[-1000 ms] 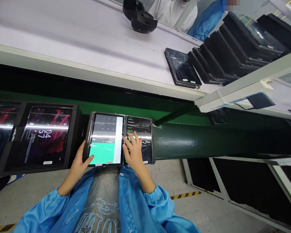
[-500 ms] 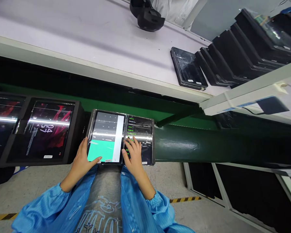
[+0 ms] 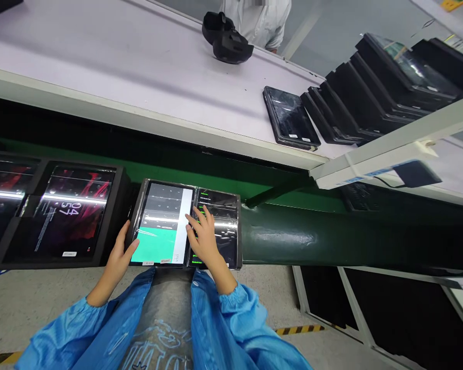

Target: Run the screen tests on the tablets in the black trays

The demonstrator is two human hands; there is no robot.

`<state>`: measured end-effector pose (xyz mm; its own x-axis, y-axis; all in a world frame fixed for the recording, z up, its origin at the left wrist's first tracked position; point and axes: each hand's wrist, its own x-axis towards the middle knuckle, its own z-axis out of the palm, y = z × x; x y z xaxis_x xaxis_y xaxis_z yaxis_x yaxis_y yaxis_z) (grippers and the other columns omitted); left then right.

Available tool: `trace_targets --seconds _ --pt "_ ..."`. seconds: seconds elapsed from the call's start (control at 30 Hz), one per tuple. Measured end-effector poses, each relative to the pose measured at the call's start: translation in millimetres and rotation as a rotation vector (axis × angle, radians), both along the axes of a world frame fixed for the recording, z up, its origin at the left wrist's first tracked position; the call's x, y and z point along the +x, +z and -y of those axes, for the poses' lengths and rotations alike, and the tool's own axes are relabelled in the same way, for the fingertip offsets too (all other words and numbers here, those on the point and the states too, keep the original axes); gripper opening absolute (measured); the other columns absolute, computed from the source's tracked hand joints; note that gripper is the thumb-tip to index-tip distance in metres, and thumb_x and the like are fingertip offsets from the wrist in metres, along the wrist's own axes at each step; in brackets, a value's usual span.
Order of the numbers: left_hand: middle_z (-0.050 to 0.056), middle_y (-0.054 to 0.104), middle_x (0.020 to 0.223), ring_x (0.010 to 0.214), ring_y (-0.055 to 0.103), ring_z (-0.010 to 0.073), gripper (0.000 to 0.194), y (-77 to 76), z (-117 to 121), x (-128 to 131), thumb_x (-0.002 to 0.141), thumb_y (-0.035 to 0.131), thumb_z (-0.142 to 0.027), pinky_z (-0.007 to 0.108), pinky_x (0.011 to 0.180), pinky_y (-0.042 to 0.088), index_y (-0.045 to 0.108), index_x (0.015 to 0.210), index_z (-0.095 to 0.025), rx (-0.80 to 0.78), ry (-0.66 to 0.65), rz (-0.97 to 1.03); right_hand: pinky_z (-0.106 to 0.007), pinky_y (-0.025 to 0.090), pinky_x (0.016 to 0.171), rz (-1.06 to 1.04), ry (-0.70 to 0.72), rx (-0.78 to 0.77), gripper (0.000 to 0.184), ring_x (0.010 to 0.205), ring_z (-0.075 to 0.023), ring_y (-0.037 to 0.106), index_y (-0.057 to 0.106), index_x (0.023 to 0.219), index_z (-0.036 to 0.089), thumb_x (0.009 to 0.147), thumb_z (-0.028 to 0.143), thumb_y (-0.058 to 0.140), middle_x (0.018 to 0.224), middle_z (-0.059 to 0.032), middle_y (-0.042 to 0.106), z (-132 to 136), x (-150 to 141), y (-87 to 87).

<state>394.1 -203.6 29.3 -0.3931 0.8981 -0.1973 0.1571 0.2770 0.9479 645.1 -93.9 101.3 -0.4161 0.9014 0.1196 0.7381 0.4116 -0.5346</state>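
Note:
A tablet (image 3: 156,223) lies in front of me with a grey keypad, a teal block and a white strip on its lit screen. My left hand (image 3: 118,257) grips its lower left edge, the thumb over the glass and the other fingers along the side, partly hidden. Over the white strip hovers or rests my right hand (image 3: 203,234), fingers apart; contact is hard to judge. Directly right of it, a second tablet (image 3: 226,234) shows green text lines on black and is partly covered by that hand.
Tablets in black foam trays (image 3: 118,205) stand to the left. A green surface (image 3: 285,239) extends right. On the white shelf (image 3: 139,67) are a black two-lobed object (image 3: 231,47), a tablet stack (image 3: 291,118) and leaning black slabs (image 3: 370,92). A person in white (image 3: 254,23) is behind.
My right hand has shifted up and left from the seam onto the white strip, where letters now show. My left thumb has drawn back toward the tablet's edge. The camera view has shifted slightly.

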Motion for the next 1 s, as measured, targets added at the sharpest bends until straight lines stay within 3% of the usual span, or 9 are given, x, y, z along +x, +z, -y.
trace_targets --seconds 0.23,0.47,0.83,1.0 --pt "0.011 0.035 0.16 0.149 0.029 0.0296 0.08 1.6 0 1 0.087 0.059 -0.06 0.048 0.125 0.019 0.033 0.154 -0.024 0.011 0.045 0.102 -0.072 0.019 0.117 0.179 0.108 -0.02 0.04 0.154 -0.0368 0.007 0.061 0.136 0.028 0.101 0.03 0.041 0.163 -0.0061 0.03 -53 -32 1.0" --pt "0.013 0.035 0.16 0.148 0.031 0.0285 0.078 -0.3 1 6 0.089 0.055 -0.06 0.047 0.125 0.02 0.034 0.153 -0.022 0.018 0.069 0.08 -0.073 0.014 0.118 0.221 0.138 -0.003 0.042 0.155 -0.0379 0.003 0.06 0.138 0.027 0.101 0.028 0.04 0.165 -0.0066 0.026 -85 -35 8.2" --pt "0.013 0.037 0.159 0.148 0.031 0.0301 0.075 8.2 2 7 0.09 0.053 -0.059 0.051 0.124 0.021 0.034 0.153 -0.022 -0.001 -0.017 -0.144 -0.074 0.012 0.118 0.12 0.276 0.057 0.042 0.155 -0.0353 0.006 0.063 0.133 0.03 0.097 0.022 0.043 0.163 -0.0037 0.031 -69 -20 3.9" --pt "0.016 0.036 0.159 0.147 0.033 0.0326 0.086 14.1 4 10 0.086 0.058 -0.061 0.053 0.122 0.025 0.027 0.156 -0.021 -0.023 -0.079 -0.298 -0.072 0.013 0.118 0.067 0.234 0.08 0.043 0.155 -0.0328 0.008 0.062 0.133 0.03 0.097 0.021 0.04 0.161 -0.0039 0.036 -62 -18 9.7"
